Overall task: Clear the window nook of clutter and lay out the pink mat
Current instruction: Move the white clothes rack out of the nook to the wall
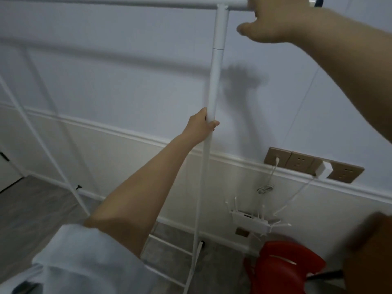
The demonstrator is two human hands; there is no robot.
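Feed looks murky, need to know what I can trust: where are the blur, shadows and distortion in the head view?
Head view: dim, even light; the rack's top bar and right hand throw soft shadows on the wall; wide-angle bends the bar; red stool and the dark shape at lower right are blurred; left hand on the upright pole reads fairly sharp.

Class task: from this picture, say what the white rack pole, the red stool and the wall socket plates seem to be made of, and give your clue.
Rack pole: probably painted metal tube; smooth, thin, with a sleeve joint.
Red stool: likely moulded plastic; glossy with a slotted seat.
Socket plates: plastic, possibly with a matte tan finish.
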